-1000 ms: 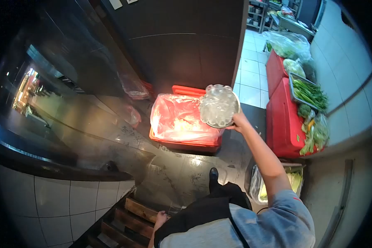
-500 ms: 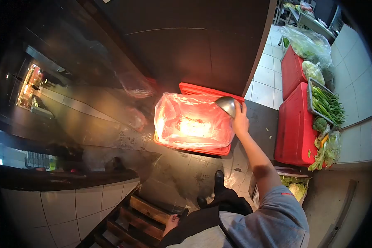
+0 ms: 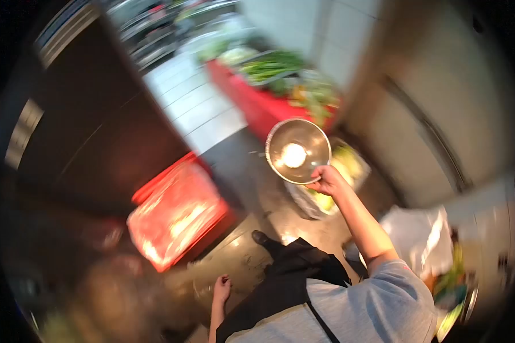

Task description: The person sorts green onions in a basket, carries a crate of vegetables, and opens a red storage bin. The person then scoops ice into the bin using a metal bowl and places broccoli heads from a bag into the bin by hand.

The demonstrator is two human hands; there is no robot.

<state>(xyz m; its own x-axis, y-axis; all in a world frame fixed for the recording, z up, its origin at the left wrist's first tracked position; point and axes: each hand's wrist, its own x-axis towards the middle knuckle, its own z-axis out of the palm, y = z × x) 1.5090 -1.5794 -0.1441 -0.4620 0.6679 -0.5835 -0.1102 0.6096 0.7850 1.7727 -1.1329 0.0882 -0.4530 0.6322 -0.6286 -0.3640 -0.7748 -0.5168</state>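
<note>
My right hand [image 3: 327, 182] grips a round metal bowl [image 3: 289, 163] by its rim, out in front of me at arm's length. The bowl's inside faces up to me and shows a bright glare spot, with nothing visible lying in it. Below and beyond the bowl is a crate of leafy vegetables [image 3: 349, 163], partly hidden by bowl and hand. My left hand [image 3: 223, 287] hangs low beside my dark apron, fingers curled in, with nothing seen in it.
A red box lined with clear plastic [image 3: 174, 220] stands on the floor at left. Farther off, a red container [image 3: 234, 94] carries green vegetables [image 3: 272, 66]. A white plastic bag [image 3: 420, 237] lies at right. A dark panel [image 3: 91, 114] borders the doorway.
I have turned to the right, so the lined red box now sits farther left. The bowl has moved away from that box's edge and now shows its inside. My left hand still hangs low.
</note>
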